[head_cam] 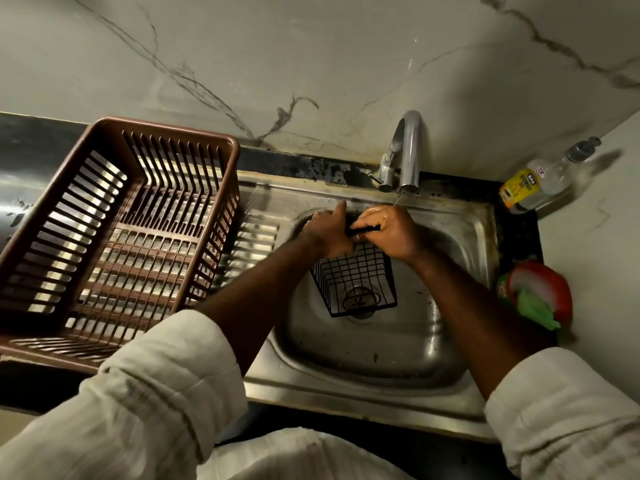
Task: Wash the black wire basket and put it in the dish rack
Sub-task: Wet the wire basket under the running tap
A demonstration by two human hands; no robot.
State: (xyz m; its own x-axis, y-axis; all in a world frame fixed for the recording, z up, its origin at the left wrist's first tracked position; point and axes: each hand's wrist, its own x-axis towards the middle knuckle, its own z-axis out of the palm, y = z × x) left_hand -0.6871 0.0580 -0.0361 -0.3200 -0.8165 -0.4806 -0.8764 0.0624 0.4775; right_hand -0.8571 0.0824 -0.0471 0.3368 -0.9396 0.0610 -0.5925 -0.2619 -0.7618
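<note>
Two grips on black wire basket [356, 282] rim, left hand [327, 233] and right hand [388, 233] curled; dish rack [173, 130] at 9 o'clock, left nearer

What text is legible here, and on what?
"DISHWASH GEL": yellow label of the pump bottle, right of the sink, printed sideways.
Brand patch above it on that label: too blurred to read.
White sticker on the same bottle: too small to read.
Print at the left edge of the red tub: blurred.
No text seen on the black wire basket or the dish rack.
</note>
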